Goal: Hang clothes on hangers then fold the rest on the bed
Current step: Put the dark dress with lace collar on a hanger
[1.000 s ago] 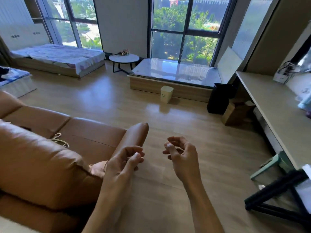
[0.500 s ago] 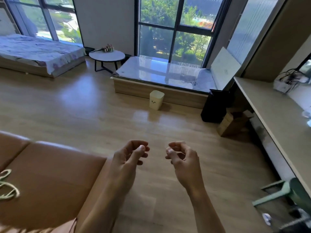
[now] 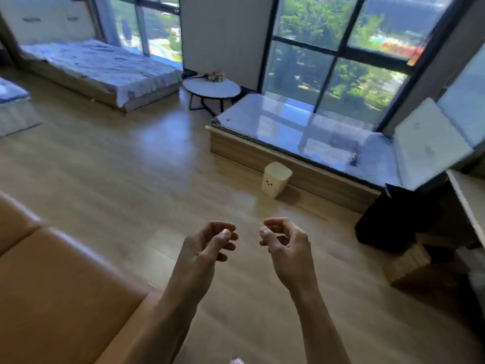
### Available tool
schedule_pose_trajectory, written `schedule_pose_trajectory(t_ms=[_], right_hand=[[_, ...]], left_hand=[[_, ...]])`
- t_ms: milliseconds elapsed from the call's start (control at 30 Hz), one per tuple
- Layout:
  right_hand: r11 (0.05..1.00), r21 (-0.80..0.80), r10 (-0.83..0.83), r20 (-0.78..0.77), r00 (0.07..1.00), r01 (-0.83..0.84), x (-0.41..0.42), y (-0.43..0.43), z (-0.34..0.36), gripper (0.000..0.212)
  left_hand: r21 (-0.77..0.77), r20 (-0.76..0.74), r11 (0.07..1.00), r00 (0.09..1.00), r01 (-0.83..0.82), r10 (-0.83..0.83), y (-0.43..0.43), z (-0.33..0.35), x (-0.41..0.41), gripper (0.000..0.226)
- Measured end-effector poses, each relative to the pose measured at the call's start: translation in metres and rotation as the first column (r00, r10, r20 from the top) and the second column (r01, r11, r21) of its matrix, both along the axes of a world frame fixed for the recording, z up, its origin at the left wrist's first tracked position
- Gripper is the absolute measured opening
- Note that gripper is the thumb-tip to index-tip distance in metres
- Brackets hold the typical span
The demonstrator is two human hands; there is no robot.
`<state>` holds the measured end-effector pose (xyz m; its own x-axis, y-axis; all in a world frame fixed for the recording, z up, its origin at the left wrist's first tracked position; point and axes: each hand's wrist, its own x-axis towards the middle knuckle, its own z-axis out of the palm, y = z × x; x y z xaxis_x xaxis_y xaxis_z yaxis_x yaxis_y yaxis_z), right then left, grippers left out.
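My left hand and my right hand are raised side by side over the wooden floor, a small gap between them. The fingers of both hang loosely curled and hold nothing. A bed with a pale blue patterned cover stands at the far left by the window. The corner of a second bed shows at the left edge. No clothes and no hangers are in view.
A brown leather sofa fills the lower left. A round white side table stands by the wall. A glossy window platform runs along the window, with a small cream bin before it. A black box and a cardboard box sit at the right.
The view has swung left and tilted, so the beds come back into sight and less of the sofa shows. Both hands keep the same loose pose in front of me.
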<state>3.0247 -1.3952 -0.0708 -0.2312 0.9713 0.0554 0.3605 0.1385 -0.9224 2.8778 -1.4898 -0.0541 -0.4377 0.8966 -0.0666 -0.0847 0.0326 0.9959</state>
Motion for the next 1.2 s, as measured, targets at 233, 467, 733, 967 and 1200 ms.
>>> schedule_pose_trajectory(t_ms=[233, 467, 733, 967, 1200], right_hand=[[0.959, -0.048, 0.279, -0.010, 0.960, -0.280, -0.093, 0.143, 0.005, 0.009], [0.790, -0.115, 0.604, -0.022, 0.797, -0.602, -0.256, 0.224, -0.034, 0.013], [0.576, -0.092, 0.816, -0.006, 0.578, -0.813, -0.412, 0.290, -0.031, 0.013], [0.348, -0.134, 0.935, -0.023, 0.354, -0.928, -0.561, 0.314, -0.038, 0.013], [0.077, -0.119, 0.997, 0.011, 0.076, -0.990, -0.739, 0.329, -0.038, 0.017]], left_hand=[[-0.059, 0.098, 0.940, 0.935, -0.337, 0.341, 0.092, -0.004, -0.071, 0.030], [-0.105, 0.100, 0.782, 0.776, -0.614, 0.623, 0.160, -0.037, -0.182, 0.015], [-0.073, 0.084, 0.604, 0.599, -0.794, 0.797, 0.212, -0.011, -0.312, 0.032], [-0.068, 0.071, 0.394, 0.389, -0.917, 0.918, 0.231, -0.019, -0.411, 0.033], [-0.089, 0.107, 0.134, 0.124, -0.987, 0.987, 0.256, -0.025, -0.539, 0.020]])
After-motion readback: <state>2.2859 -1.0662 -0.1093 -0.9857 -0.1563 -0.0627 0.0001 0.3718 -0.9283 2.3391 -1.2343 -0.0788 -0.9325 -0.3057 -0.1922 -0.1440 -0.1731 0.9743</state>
